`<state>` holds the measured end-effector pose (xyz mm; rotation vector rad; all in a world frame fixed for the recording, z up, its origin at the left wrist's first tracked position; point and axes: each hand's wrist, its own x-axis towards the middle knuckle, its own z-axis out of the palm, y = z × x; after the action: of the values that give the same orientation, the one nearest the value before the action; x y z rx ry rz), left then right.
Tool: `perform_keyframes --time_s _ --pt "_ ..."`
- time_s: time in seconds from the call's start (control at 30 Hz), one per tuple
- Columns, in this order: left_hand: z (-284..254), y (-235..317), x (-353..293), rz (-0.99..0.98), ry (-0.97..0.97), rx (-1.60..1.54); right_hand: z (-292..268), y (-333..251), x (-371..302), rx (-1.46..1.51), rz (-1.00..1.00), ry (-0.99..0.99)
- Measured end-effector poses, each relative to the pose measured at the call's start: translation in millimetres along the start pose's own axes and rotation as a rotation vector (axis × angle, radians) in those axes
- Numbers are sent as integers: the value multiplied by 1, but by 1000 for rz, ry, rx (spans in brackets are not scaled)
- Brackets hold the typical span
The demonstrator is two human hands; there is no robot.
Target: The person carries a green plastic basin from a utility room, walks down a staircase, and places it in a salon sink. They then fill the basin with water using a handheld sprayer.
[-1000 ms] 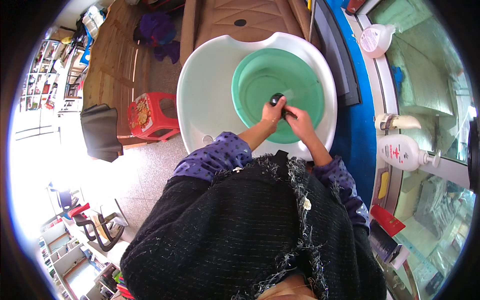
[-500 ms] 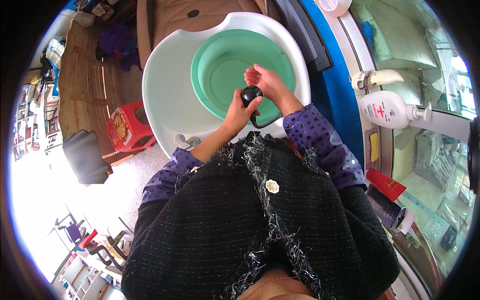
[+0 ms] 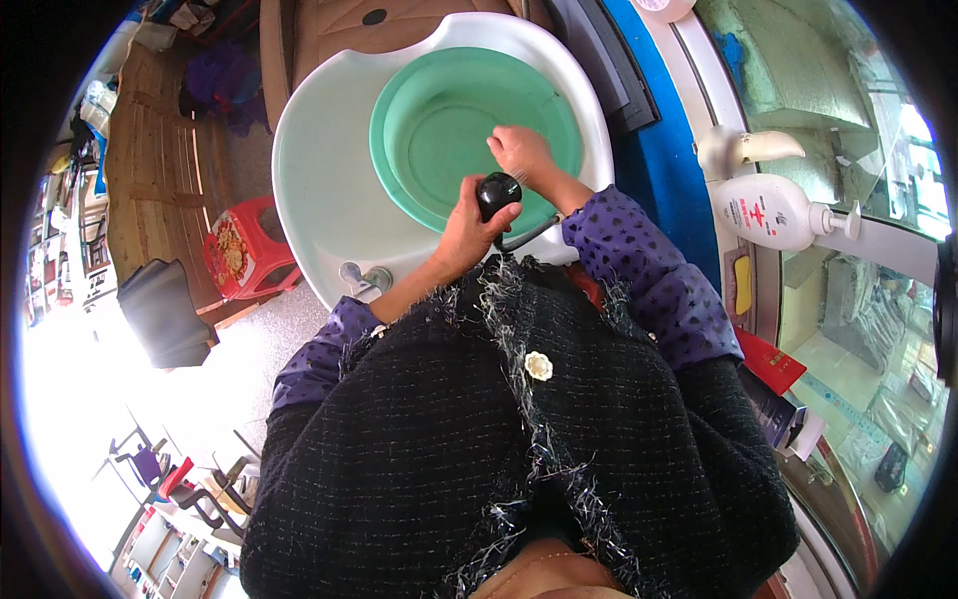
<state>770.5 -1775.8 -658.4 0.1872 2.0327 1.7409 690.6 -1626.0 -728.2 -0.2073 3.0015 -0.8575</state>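
Observation:
My left hand (image 3: pixel 463 232) is wrapped around a black shower head (image 3: pixel 495 196), held over the near side of a green plastic basin (image 3: pixel 387 150). From its face, thin streaks of water run toward my right wrist. Just beyond the shower head is my right hand (image 3: pixel 523 156), above the basin, its fingers curled in a loose fist with nothing visible in them. A dark hose (image 3: pixel 531 236) bends away below the shower head on the right. The basin sits inside a white shampoo sink (image 3: pixel 321 160), whose metal faucet (image 3: pixel 365 279) lies left of my left forearm.
A brown padded seat (image 3: pixel 399 25) adjoins the sink's far side. At left stands a red stool (image 3: pixel 251 250). Along the right, a ledge carries a white pump bottle (image 3: pixel 773 213), a yellow sponge (image 3: pixel 742 284) and a red tube (image 3: pixel 768 361), beside glass panels.
My right hand has curled its fingers and turned, and its wrist now meets the water streaks. My left hand keeps the shower head in nearly the same place. The view has shifted slightly.

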Motion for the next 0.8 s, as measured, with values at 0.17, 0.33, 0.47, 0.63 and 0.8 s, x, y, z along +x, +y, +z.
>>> perform_keyframes --time_s 0.17,0.33,0.47,0.63,0.8 --pt "2 -3 -1 -4 -3 29 -10 -1 -6 -321 -309 21" --pt "0 -5 1 -14 24 33 -13 -1 -6 -549 -498 132" --pt "-1 -8 3 -19 29 37 -16 -1 -8 -647 -527 115" --pt "0 -14 5 0 65 27 -20 -6 -12 -569 -568 184" --pt "-4 -19 8 -36 171 10 -24 -9 -17 -614 -581 157"
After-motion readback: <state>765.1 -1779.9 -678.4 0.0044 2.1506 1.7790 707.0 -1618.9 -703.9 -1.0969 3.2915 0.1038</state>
